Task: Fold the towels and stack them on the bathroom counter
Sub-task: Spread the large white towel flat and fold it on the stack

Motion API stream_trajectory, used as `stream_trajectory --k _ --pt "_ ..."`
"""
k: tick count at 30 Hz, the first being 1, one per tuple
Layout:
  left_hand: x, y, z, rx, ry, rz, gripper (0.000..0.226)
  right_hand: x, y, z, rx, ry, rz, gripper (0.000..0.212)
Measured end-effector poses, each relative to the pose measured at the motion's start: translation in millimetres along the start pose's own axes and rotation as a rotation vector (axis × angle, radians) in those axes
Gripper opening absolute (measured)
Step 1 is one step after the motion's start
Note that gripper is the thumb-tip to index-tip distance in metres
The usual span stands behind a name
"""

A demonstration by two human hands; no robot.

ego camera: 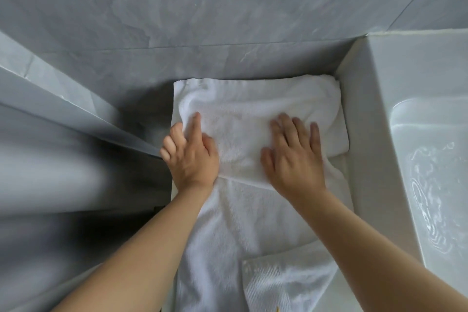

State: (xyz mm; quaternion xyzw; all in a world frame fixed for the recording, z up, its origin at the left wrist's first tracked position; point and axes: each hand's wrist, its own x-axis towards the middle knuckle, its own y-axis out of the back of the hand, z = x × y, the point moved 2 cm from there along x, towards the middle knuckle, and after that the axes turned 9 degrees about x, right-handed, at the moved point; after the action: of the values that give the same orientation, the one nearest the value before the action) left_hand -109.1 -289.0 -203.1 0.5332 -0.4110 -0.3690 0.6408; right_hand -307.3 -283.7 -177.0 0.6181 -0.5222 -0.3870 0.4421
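— Head view: white towel [253, 114] dead centre, its far end doubled back over itself, the long tail running to six o'clock on the white counter [352, 167].
— Left hand [192, 154] at nine o'clock, fingers curling onto the fold's edge, forefinger straight.
— Right hand [293, 157] at three o'clock presses flat, fingers spread, gripping nothing.
— Second towel [286, 284] at five o'clock, basin [430, 172] at three, grey tiled wall [202, 7] at twelve.
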Motion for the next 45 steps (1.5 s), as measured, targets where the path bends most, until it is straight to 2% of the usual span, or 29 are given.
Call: stream_trajectory --k 2,10,13,16,18,20,25,28,31,33,36,39,41,42,43,45 --pt "0.9 -1.8 -1.1 0.008 -0.002 0.002 0.052 -17.0 -12.3 14.5 -0.017 -0.004 -0.052 0.061" --pt "-4.9 2.5 -2.2 -0.010 -0.025 -0.042 0.052 -16.4 -19.8 23.5 0.008 0.002 0.035 0.058" --pt "-37.6 17.0 -5.2 0.022 -0.152 0.000 0.059 -17.3 -20.8 22.8 0.000 0.006 0.037 0.058" --pt "-103.3 27.9 -14.7 -0.031 -0.362 0.014 0.064 -16.2 -20.4 22.4 0.008 0.004 0.045 0.057" --pt "-143.1 28.0 -28.4 -0.021 -0.510 -0.055 0.063 -16.2 -20.3 22.3 0.007 0.009 0.061 0.057" --pt "-161.4 23.5 -42.3 0.029 -0.575 -0.120 0.063 -16.3 -21.9 22.7 0.012 0.016 0.080 0.056" --pt "-159.5 19.8 -43.8 0.052 -0.526 -0.160 0.064 -15.5 -20.3 22.9 0.060 0.037 0.135 0.055" --pt "-161.8 18.2 -44.9 0.066 -0.510 -0.151 0.064 -28.6 -11.9 17.9 0.153 0.086 0.272 0.047" --pt "-161.0 19.2 -44.5 0.059 -0.477 -0.141 0.063 -64.8 2.4 4.9 0.349 0.145 0.398 0.038" --pt "-160.4 21.2 -42.5 0.036 -0.453 -0.122 0.060 -99.2 8.8 -0.9 0.417 0.179 0.269 0.038" --pt "-159.5 21.9 -41.8 0.007 -0.412 -0.122 0.059 -144.9 8.1 -0.8 0.351 0.209 -0.119 0.049" --pt "-160.3 18.5 -45.1 0.006 -0.389 -0.151 0.061 -163.0 12.8 4.7 0.243 0.192 -0.339 0.033" --pt "-160.3 17.3 -45.1 0.020 -0.389 -0.204 0.062 -166.8 25.5 4.7 0.347 0.113 -0.429 0.022" --pt "-160.1 17.6 -45.2 0.032 -0.391 -0.236 0.063 -169.4 33.5 5.6 0.420 0.032 -0.519 0.024" --pt "-159.6 18.1 -45.3 0.048 -0.399 -0.262 0.063 -173.9 41.0 7.2 0.435 -0.048 -0.655 0.029" --pt "-162.8 19.1 -47.2 0.080 -0.429 -0.310 0.063 -186.5 57.8 7.0 0.303 -0.106 -0.970 0.039"
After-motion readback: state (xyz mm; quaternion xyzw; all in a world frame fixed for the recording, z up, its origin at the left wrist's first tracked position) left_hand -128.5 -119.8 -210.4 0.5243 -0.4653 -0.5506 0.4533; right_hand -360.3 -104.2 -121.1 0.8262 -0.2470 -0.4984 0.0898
